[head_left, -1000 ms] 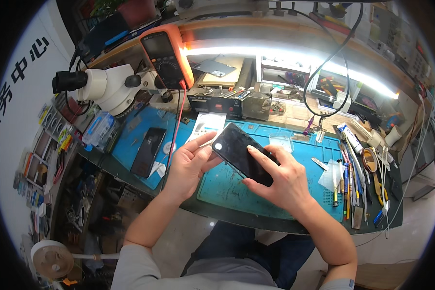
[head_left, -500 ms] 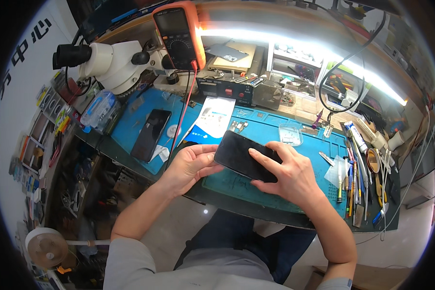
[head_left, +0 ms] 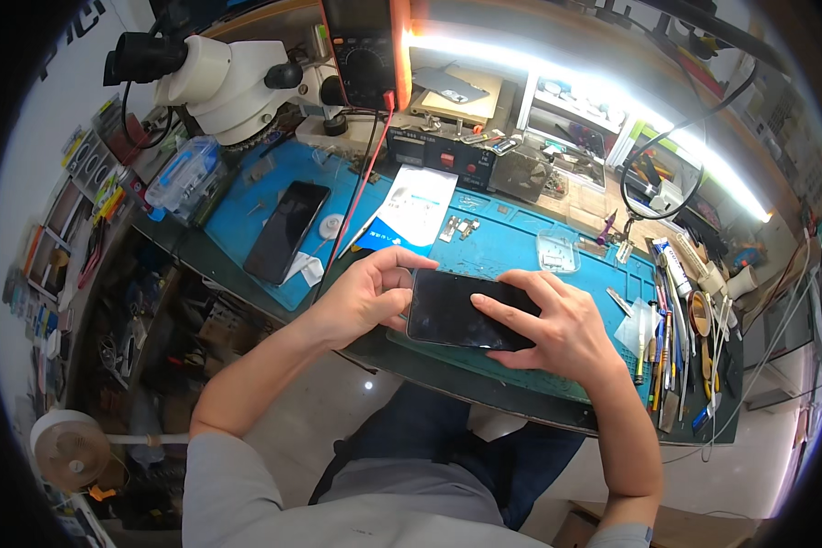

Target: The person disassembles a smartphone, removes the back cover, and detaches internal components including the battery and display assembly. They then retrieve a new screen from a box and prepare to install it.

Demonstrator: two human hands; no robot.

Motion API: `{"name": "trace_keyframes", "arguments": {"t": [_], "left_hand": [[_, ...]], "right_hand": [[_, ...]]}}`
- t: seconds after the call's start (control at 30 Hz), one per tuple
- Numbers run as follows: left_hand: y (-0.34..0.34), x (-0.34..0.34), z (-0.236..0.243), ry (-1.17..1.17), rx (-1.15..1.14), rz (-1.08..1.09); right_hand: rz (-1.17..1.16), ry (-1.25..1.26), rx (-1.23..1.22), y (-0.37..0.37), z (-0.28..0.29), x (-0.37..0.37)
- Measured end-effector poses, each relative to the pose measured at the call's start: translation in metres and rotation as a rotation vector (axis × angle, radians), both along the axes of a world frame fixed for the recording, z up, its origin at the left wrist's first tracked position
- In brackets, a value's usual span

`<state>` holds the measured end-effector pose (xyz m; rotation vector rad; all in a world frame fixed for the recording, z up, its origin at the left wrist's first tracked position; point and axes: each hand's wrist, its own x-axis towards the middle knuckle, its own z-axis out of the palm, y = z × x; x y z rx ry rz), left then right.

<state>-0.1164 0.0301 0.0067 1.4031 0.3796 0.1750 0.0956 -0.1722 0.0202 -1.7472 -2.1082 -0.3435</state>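
Note:
A black smartphone (head_left: 443, 310) lies screen up between my hands, held roughly level over the blue repair mat (head_left: 521, 228). My left hand (head_left: 374, 297) has its curled fingers and thumb at the phone's left end. My right hand (head_left: 562, 333) grips the other end, index finger on the screen, thumb at the near edge. A second black phone (head_left: 286, 228) lies on the mat to the left. Near it are a white and blue paper (head_left: 411, 205), a small round white container (head_left: 331, 226) and small metal parts (head_left: 461, 228).
A microscope (head_left: 219, 91) and orange multimeter (head_left: 361, 55) stand behind; a power supply (head_left: 438, 160) is at the back. A plastic box (head_left: 183, 178) sits left, a small clear tray (head_left: 557, 251) right. Tools (head_left: 685, 352) crowd the right side. A fan (head_left: 68, 452) is at lower left.
The phone has turned from a slant to nearly horizontal, with both hands following it. The view has shifted, so the bench appears higher in the picture.

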Motion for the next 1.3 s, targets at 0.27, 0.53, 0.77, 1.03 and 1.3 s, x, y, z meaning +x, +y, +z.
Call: {"name": "trace_keyframes", "arguments": {"t": [0.27, 0.53, 0.77, 1.03, 1.3], "left_hand": [[0.004, 0.006, -0.005, -0.038, -0.016, 0.003], [0.006, 0.012, -0.013, -0.112, 0.081, 0.075], [-0.004, 0.021, 0.008, -0.254, 0.946, 0.112], [-0.009, 0.057, 0.006, -0.444, 1.275, -0.226], [-0.020, 0.077, -0.012, -0.215, 1.004, -0.356]], "right_hand": [[0.030, 0.008, -0.015, 0.001, -0.001, 0.001], [0.035, 0.209, -0.055, 0.000, 0.008, -0.002], [0.082, 1.586, -0.777, -0.009, 0.008, 0.041], [0.066, 1.878, -0.954, -0.019, 0.002, 0.052], [-0.216, 1.402, -0.495, -0.046, -0.013, 0.083]]}}
